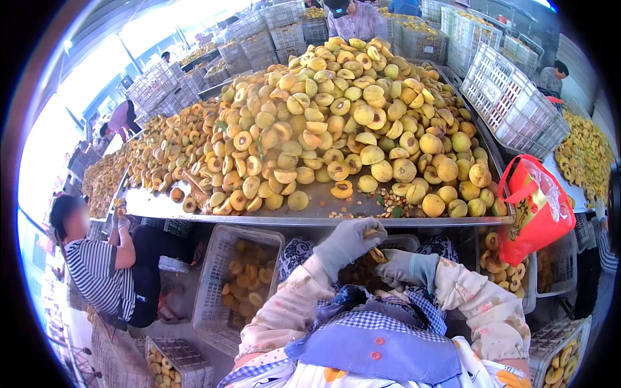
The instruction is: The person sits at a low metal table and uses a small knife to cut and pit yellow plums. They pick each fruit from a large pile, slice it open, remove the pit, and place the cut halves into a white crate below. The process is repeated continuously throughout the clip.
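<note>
My left hand (348, 245), in a grey work glove, is raised just in front of the metal table's near edge. A piece of yellow peach (370, 234) is pinched in its fingers. My right hand (401, 267), gloved too, sits a little lower and to the right, its fingers closed around a slim yellow object (377, 255). Whether that is a tool or fruit, I cannot tell. Beneath both hands is a crate (406, 241) between my knees, mostly hidden by the gloves and my apron. Halved and whole yellow peaches (315, 126) are heaped high on the table (315, 201).
Loose pits (388, 206) lie near the table edge. Plastic crates of peach halves stand left (206, 286) and right (531, 286). A red bag (536, 218) hangs at the table's right corner. A seated co-worker (104, 262) is at left; another person (356, 22) stands behind the heap.
</note>
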Motion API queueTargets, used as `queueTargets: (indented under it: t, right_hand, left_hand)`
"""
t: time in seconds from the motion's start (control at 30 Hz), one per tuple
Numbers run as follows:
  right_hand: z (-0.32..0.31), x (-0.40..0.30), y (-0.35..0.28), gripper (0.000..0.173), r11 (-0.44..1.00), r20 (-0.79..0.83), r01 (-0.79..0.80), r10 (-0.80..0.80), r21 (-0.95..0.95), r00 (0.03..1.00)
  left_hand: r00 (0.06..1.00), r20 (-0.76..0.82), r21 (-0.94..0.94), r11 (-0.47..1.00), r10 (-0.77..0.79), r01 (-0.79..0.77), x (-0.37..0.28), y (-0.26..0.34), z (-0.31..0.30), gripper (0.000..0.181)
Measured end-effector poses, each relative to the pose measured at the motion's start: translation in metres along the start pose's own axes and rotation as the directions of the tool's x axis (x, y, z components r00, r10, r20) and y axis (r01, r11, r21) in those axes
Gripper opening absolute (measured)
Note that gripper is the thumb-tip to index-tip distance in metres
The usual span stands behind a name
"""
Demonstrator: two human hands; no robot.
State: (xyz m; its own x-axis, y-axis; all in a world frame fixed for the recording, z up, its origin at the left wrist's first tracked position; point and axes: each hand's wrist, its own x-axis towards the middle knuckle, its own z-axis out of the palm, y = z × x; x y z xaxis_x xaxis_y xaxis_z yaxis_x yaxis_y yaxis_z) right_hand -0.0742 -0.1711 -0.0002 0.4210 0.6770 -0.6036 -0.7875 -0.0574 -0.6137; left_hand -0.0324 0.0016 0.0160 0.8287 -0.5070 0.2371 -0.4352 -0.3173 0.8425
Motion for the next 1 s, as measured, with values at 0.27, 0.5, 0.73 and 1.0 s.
queueTargets:
  t: [0.27,0.5,0.73,1.0]
  right_hand:
    - [-0.019,-0.006,0.009,0.007,0.873,0.327,-0.306,0.183,0.38,0.927]
    - [-0.018,0.001,0.008,0.003,0.654,0.821,-0.651,0.079,0.385,0.566]
    - [-0.012,0.006,0.001,0.01,0.722,0.787,-0.474,-0.157,0.504,0.597]
    - [0.013,0.024,0.018,0.028,0.288,-0.287,-0.157,-0.496,-0.945,0.82]
  left_hand:
    - [0.966,0.007,-0.224,0.941,-0.26,0.255,-0.011,0.002,0.013,0.023]
    - [0.921,0.388,-0.127,0.987,-0.043,0.099,0.008,0.008,-0.019,0.02]
    - [0.954,0.04,-0.705,0.668,-0.296,0.237,0.016,-0.01,0.013,0.028]
    - [0.683,-0.044,-0.943,0.256,-0.729,0.213,-0.008,-0.055,-0.006,0.048]
